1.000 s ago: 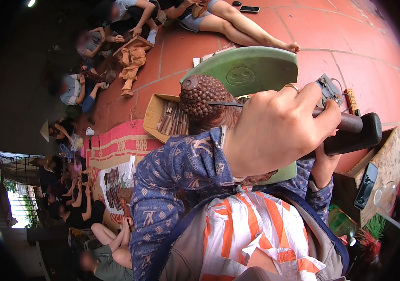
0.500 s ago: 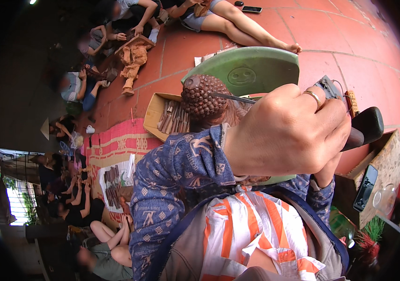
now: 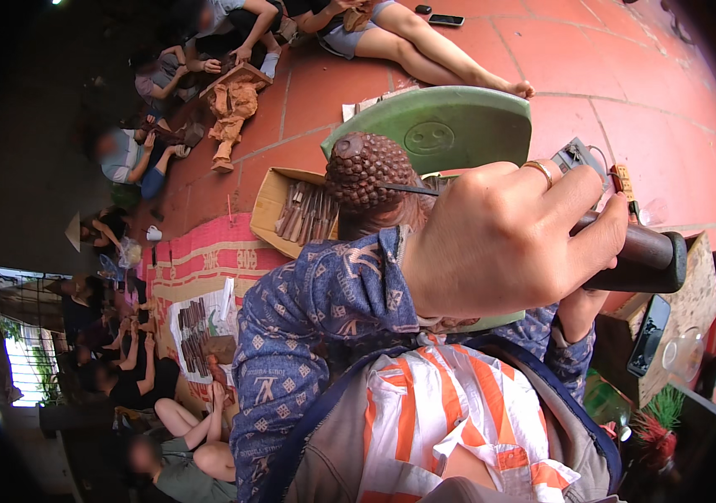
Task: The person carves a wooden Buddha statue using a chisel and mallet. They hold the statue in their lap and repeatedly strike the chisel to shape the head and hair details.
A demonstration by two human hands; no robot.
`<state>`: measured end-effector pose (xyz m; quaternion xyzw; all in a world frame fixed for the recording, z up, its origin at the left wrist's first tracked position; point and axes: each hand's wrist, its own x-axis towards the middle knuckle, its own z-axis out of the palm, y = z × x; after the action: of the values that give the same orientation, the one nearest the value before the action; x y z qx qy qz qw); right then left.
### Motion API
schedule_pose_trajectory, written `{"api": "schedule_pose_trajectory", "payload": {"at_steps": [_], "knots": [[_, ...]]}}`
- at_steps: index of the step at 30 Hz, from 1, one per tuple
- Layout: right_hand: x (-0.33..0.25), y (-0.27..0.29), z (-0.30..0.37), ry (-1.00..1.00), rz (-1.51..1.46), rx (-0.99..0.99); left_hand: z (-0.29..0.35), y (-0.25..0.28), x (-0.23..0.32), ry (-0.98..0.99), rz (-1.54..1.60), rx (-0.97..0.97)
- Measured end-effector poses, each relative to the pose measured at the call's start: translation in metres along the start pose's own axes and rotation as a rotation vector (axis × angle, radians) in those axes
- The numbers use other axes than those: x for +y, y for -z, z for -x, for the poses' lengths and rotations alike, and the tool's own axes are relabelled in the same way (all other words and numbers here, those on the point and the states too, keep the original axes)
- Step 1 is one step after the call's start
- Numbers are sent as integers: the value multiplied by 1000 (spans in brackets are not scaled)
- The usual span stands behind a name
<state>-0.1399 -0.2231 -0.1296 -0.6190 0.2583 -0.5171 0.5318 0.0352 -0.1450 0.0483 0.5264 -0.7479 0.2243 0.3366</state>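
Observation:
My left hand (image 3: 509, 239), with a ring on one finger, is closed round a chisel. Its thin blade (image 3: 408, 189) points left and meets the knobby curls of a dark brown carved wooden head (image 3: 366, 172). The chisel's dark round handle (image 3: 613, 237) comes out to the right of my fingers. Just below and beside that handle is a black block-shaped mallet head (image 3: 638, 272). My right hand (image 3: 582, 312) is under it, its fingers closed and partly hidden behind the mallet and my left hand. The lower part of the carving is covered by my left forearm.
A green plastic chair back (image 3: 433, 130) stands behind the carving. A cardboard box of chisels (image 3: 278, 201) lies left, more tools (image 3: 194, 335) on a cloth. At right are a wooden box (image 3: 680, 335) with a phone (image 3: 649, 335) and a power strip (image 3: 623, 180). Several people sit around.
The black mallet has moved down and toward me, showing more of the chisel handle. My left hand's fingers have spread a little along the handle. The carved head keeps its place.

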Motion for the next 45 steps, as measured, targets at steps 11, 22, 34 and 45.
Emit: {"api": "schedule_pose_trajectory", "payload": {"at_steps": [11,22,34,45], "knots": [[-12,16,-18,47,-9,39,-5,5,-6,-2,-11,151],[7,26,-25,68,-214,-50,1,2,6,-178,-18,46],[-4,4,6,49,-168,69,2,-4,3,-90,70,10],[-14,0,8,128,99,22,-1,2,-1,-74,48,84]]}}
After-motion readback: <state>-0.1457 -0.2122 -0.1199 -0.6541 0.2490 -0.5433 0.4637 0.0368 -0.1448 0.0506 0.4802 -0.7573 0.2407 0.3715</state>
